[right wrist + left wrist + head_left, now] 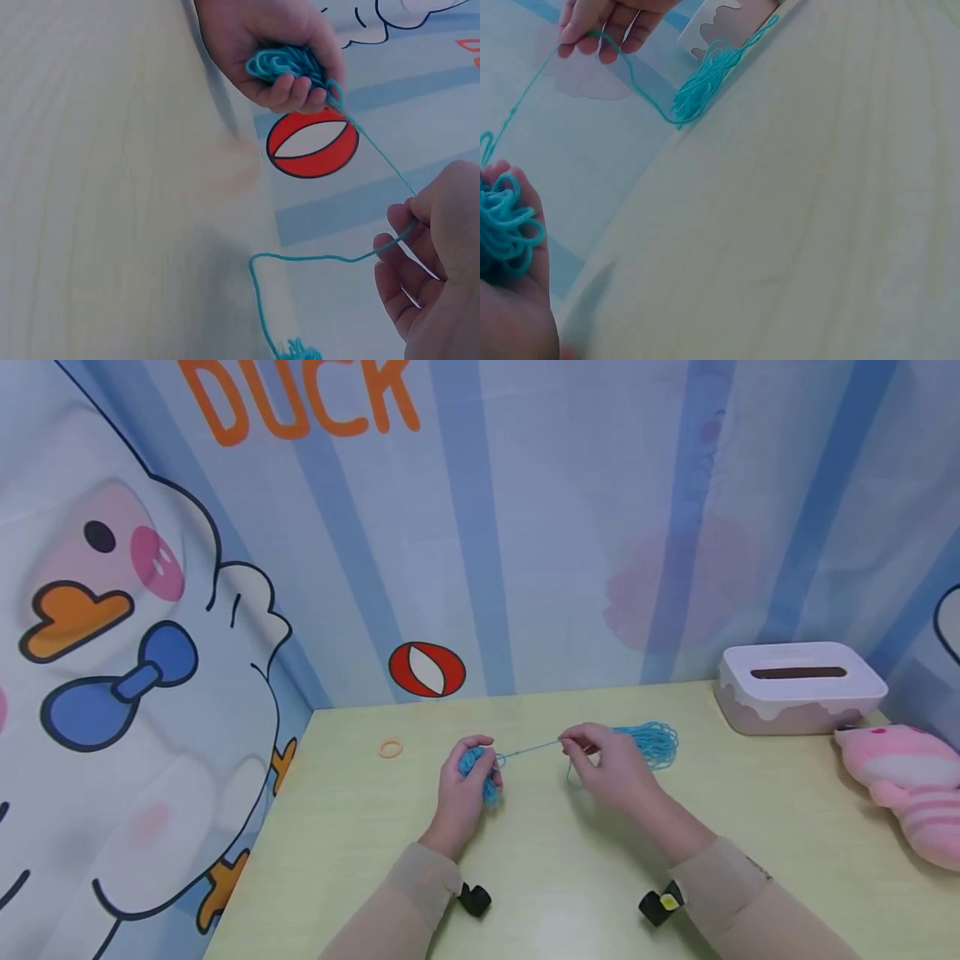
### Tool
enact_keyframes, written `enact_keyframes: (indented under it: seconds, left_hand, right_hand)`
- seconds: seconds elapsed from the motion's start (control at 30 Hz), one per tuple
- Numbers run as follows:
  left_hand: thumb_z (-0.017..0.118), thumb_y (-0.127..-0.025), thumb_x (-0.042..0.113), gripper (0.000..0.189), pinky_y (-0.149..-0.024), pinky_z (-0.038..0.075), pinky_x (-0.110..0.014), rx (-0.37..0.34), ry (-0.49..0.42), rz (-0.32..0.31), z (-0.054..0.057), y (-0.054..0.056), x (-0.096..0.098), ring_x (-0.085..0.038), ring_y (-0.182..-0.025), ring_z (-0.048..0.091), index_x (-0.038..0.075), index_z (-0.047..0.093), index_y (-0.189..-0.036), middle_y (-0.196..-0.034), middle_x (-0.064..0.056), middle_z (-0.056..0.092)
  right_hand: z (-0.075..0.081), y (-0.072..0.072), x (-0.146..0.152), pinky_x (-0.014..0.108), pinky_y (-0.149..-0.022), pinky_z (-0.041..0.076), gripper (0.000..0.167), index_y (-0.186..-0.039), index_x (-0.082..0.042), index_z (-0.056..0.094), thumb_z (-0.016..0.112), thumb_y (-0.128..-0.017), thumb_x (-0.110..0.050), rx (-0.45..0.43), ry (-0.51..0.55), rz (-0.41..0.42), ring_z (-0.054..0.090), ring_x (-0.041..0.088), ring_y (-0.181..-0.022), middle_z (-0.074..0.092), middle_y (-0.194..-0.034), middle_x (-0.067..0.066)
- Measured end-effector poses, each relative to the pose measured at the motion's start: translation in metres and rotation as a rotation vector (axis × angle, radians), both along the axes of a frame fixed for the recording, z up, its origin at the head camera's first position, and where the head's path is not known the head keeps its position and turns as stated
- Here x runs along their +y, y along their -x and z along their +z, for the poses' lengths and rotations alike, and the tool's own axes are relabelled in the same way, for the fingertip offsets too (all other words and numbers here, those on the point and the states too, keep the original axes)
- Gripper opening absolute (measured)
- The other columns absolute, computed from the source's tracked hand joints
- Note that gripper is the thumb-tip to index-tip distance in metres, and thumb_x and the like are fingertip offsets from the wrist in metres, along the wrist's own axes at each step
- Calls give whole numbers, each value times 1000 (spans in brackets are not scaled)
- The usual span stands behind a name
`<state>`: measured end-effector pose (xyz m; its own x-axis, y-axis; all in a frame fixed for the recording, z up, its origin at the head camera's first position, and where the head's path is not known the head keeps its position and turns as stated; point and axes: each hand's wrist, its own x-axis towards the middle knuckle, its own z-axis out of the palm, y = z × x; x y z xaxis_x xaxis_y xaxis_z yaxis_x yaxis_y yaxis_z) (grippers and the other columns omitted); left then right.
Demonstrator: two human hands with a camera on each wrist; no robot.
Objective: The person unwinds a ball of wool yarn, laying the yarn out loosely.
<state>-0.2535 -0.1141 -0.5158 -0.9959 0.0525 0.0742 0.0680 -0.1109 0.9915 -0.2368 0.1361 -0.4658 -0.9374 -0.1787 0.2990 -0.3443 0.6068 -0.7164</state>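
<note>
My left hand (462, 793) grips a bunched wad of blue yarn (289, 64), its fingers curled round the loops. From this wad a single yarn strand (534, 748) runs straight and taut to my right hand (611, 766), which pinches it between thumb and fingertips. A small knot or kink shows on the strand in the left wrist view. Past the pinch the yarn hangs slack and leads to a loose blue skein (654, 745) lying on the table behind the right hand. Both hands are above the table, apart from each other.
An orange ring (391, 747) lies on the pale wooden table (352, 860), left of the hands. A white and mauve tissue box (802, 689) stands at the back right, with a pink plush toy (911, 789) in front. A printed duck curtain (555, 527) borders the table's back.
</note>
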Motion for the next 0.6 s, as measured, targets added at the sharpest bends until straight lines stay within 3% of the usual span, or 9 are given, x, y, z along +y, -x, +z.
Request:
enact_keyframes:
  seconds: [0.13,0.3,0.4,0.6]
  left_hand:
    - [60,-114,19,35,-71,62,-25,-1,-11,24,1,0,0,-16,-74,65,-2,56,-142,-96,-8,67]
    - [59,-115,19,34,-69,61,-25,6,-11,54,0,0,0,-16,-72,65,-3,56,-141,-95,-11,63]
    - [58,-115,21,34,-70,61,-25,10,4,68,-1,1,-1,-16,-73,65,-1,57,-141,-97,-11,63]
    - [56,-116,25,35,-72,61,-24,29,37,95,-2,3,-2,-16,-75,67,1,57,-141,-104,-24,64]
  right_hand:
    - [2,0,23,27,-80,60,21,-123,-6,77,67,-111,-20,47,28,-19,75,21,-95,82,-104,4]
    - [2,-1,51,27,-81,60,18,-119,-4,77,68,-110,-16,110,24,-95,74,20,-89,81,-100,8]
    - [3,-3,67,22,-80,58,18,-118,-5,77,68,-110,-18,112,14,-146,72,19,-89,81,-101,8]
    - [2,-4,101,14,-74,53,22,-121,-4,77,68,-110,-20,69,-20,-186,67,10,-86,81,-102,11]
